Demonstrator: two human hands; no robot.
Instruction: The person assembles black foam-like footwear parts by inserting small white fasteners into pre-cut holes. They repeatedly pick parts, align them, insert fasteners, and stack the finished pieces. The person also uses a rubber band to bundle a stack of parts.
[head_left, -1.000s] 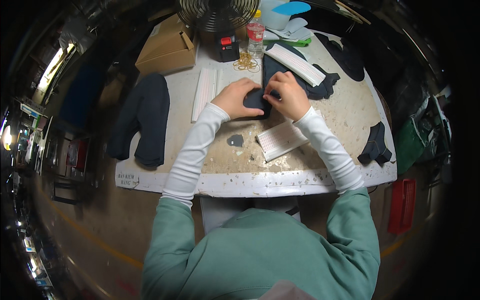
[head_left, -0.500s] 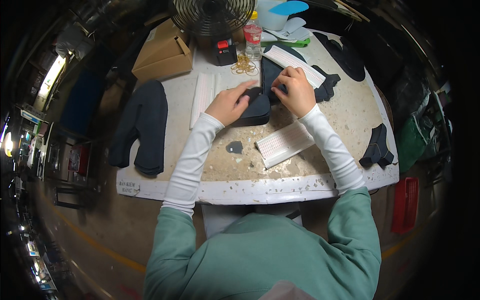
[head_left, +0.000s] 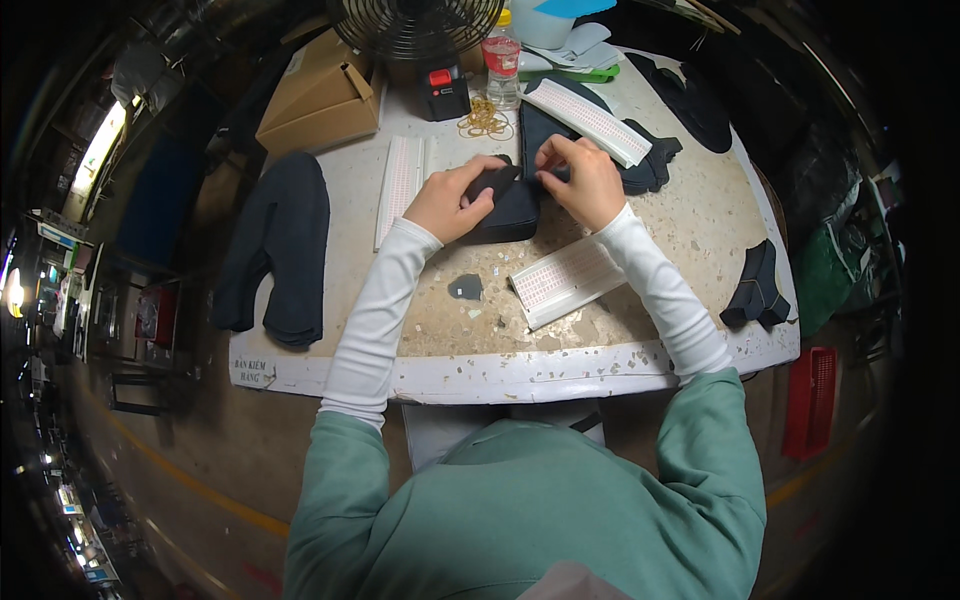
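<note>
Two hands as before on soft dark cloth [head_left: 508, 205], left hand [head_left: 450, 203] gripping, right hand [head_left: 585, 180] pinching edge, speckled table [head_left: 690, 230].

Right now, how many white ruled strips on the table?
3: one strip left of the left hand, one beyond the right hand, one near the front edge. More may be hidden.

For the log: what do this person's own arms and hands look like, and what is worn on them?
Both hands, left hand and right hand, are bare: no gloves, and no rings or watch that I can make out. Each forearm is covered by a close-fitting white sleeve reaching the wrist. Above the elbows a looser green top covers the upper arms and shoulders. No markings show.
</note>
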